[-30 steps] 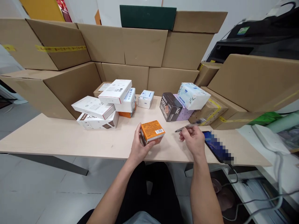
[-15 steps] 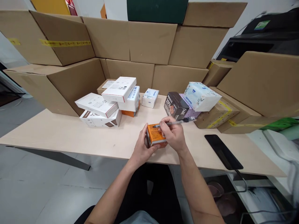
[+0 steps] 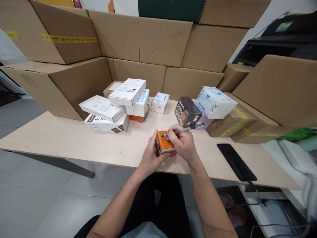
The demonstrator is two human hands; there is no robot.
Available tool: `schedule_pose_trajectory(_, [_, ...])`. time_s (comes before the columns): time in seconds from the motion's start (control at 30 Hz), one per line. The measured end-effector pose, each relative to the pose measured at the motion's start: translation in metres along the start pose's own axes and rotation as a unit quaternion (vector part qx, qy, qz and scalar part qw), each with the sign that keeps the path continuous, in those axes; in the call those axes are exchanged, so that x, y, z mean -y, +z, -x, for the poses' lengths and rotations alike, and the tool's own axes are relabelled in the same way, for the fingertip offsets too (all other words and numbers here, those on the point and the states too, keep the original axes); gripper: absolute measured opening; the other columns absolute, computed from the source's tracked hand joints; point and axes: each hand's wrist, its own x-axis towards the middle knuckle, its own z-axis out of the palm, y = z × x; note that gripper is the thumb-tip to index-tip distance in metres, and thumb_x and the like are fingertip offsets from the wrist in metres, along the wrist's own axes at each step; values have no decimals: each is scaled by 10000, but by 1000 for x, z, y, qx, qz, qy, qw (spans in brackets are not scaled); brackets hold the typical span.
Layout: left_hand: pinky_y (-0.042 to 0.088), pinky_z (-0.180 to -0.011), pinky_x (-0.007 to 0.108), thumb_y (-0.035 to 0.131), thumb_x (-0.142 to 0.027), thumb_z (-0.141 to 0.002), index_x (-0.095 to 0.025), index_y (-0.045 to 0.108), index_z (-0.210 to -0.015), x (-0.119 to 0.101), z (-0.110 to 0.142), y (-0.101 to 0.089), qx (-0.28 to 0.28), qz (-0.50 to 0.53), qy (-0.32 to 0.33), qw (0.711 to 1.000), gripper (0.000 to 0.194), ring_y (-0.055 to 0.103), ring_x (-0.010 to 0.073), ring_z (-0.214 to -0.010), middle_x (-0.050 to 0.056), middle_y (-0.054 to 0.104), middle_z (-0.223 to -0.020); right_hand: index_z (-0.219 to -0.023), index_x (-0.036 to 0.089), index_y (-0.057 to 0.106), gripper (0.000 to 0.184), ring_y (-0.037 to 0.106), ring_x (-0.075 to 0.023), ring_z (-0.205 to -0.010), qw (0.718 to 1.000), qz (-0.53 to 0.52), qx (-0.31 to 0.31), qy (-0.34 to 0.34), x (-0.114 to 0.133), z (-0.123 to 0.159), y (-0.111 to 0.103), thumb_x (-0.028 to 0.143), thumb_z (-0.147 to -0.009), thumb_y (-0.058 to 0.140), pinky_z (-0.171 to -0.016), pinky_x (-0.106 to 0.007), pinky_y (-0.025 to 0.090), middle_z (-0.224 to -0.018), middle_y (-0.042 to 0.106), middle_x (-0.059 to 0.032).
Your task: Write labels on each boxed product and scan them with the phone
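A small orange box (image 3: 163, 141) stands on the pale wooden table (image 3: 74, 142) near its front edge. My left hand (image 3: 149, 155) is wrapped round the box's left side and holds it. My right hand (image 3: 182, 144) grips a pen (image 3: 184, 130), with the tip touching the box's orange top and the shaft pointing up to the right. Part of the box's top is hidden under my right hand.
A stack of white boxes (image 3: 116, 105) lies left of centre, with a small white box (image 3: 160, 102), a dark box (image 3: 187, 111) and a tissue pack (image 3: 215, 102) behind. A black phone (image 3: 236, 162) lies at right. Large cardboard cartons (image 3: 158, 43) wall the table's back.
My right hand has come left from beside the phone onto the orange box, bringing the pen tip down onto its top. My left hand has kept its hold on the box.
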Motion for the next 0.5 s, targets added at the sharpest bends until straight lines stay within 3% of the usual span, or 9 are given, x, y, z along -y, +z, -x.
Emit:
schedule_pose_trajectory(0.1, [423,-1118,487,811,-356,-743,-315,297,-1529,2,0,-1,35,22,-20,999,940,449,327,-1377,119,424,-1505,-792,221,560,210,563,-117,-565,1000,-1,4,-2,2,0,0,376,-927,517,-545,-227,441,-658,581,31])
schedule_pose_trajectory(0.5, [374,-1154,494,805,-351,-758,-335,218,-1553,3,1,-3,62,49,-51,996,989,401,334,-1409,100,390,-1534,-770,207,547,189,554,-106,-606,999,31,11,-29,3,-1,0,305,-926,505,-587,-218,424,-682,586,33])
